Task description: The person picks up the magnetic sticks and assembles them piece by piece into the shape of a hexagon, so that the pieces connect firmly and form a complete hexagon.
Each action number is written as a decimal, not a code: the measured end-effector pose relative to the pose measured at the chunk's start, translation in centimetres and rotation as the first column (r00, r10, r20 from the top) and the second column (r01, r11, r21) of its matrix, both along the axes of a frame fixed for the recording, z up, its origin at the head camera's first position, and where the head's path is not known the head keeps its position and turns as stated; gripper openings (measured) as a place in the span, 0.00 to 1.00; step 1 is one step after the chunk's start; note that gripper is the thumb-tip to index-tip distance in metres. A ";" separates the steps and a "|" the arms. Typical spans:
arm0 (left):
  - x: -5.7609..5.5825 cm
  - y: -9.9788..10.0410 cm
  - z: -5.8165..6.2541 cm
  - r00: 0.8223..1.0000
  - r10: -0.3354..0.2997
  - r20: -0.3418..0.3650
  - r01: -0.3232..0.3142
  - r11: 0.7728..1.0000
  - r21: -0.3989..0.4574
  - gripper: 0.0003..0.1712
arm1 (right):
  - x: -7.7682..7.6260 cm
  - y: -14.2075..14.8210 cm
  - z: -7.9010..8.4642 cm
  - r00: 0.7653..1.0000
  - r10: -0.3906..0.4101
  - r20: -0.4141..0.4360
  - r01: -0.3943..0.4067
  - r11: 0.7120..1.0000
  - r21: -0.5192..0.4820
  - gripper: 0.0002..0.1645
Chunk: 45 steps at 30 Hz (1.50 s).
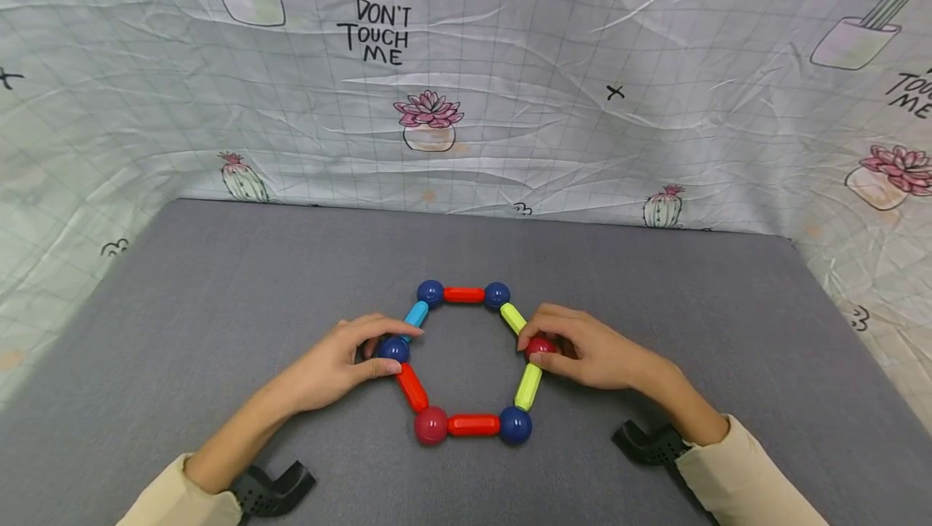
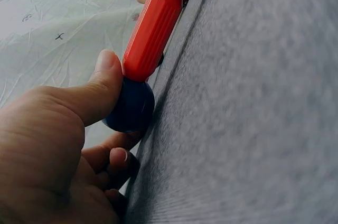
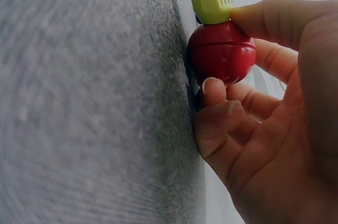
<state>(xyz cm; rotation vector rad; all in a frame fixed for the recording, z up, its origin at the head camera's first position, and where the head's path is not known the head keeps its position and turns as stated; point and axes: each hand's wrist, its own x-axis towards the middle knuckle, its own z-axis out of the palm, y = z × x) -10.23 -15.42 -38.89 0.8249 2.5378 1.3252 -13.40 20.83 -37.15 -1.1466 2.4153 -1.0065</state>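
A six-sided ring of coloured rods and balls lies on the grey table. My left hand [image 1: 349, 360] holds the blue ball [image 2: 131, 106] at the ring's left corner, thumb on the near side and fingers on the far side. From that ball a red rod [image 2: 152, 34] runs to the near red ball [image 1: 431, 426], and a light blue rod [image 1: 416, 315] runs away from me. On the opposite corner my right hand [image 1: 586, 348] grips a red ball [image 3: 222, 53] between thumb and fingers. Yellow-green rods [image 1: 527, 386] meet that ball on both sides.
Two blue balls joined by a red rod [image 1: 463, 295] form the ring's far side. Another red rod [image 1: 474, 426] and a blue ball [image 1: 515, 425] complete the near side. Behind the grey table [image 1: 291, 259] hangs a printed cloth [image 1: 510, 121], which also covers both sides.
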 end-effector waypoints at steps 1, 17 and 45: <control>0.0 0.0 0.0 1.000 0.000 -0.001 0.000 1.000 -0.001 0.23 | 0.0 0.0 0.0 1.000 0.002 0.002 -0.002 1.000 -0.003 0.07; 0.4 1.2 -0.7 0.967 -0.049 -0.251 0.024 0.994 -0.103 0.10 | 0.0 -0.1 0.1 1.000 -0.020 -0.003 0.020 1.000 0.009 0.06; 0.4 1.2 -0.6 0.973 -0.052 -0.224 0.031 0.995 -0.099 0.05 | -0.2 0.8 0.8 1.000 0.029 -0.011 -0.028 0.998 0.051 0.08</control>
